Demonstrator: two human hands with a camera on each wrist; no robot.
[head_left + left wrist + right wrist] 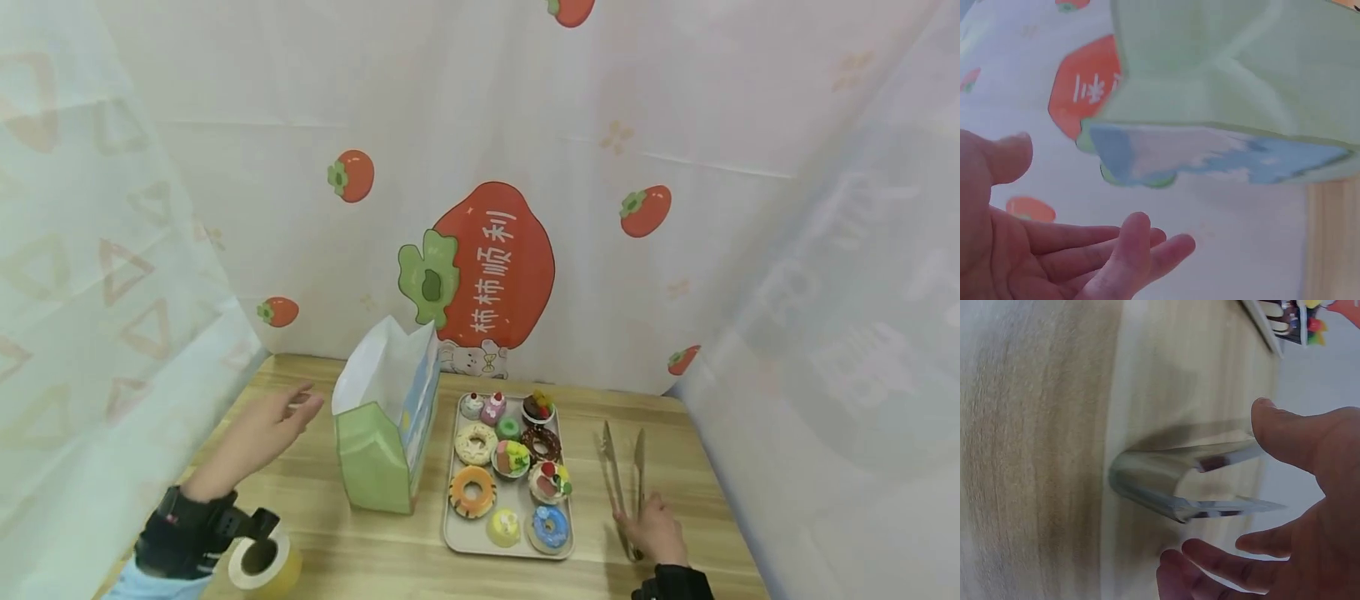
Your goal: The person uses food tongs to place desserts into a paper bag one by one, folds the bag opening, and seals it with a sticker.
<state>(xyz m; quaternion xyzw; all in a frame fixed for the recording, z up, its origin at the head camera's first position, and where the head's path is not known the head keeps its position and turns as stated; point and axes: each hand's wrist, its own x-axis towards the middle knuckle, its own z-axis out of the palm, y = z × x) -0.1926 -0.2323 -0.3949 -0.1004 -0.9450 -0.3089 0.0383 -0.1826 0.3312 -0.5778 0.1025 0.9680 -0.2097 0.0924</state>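
Observation:
My left hand (262, 433) hovers just left of a green paper bag (372, 458) that stands upright with its white top spread apart. In the left wrist view its fingers are loosely extended and hold nothing, below the bag's picture-printed side (1210, 153). At the right, my right hand (657, 533) is at the bent end of metal tongs (613, 467), whose two arms point away, spread apart. The right wrist view shows the thumb (1272, 425) on one side of the tongs and the spread fingers on the other, not closed around them.
Between bag and tongs lies a tray (510, 554) of toy pastries, with a blue donut (550, 542), an orange striped donut (456, 493) and several cupcakes. A roll of tape (288, 573) is by the left wrist. Printed cloth (525, 100) hangs behind and on both sides.

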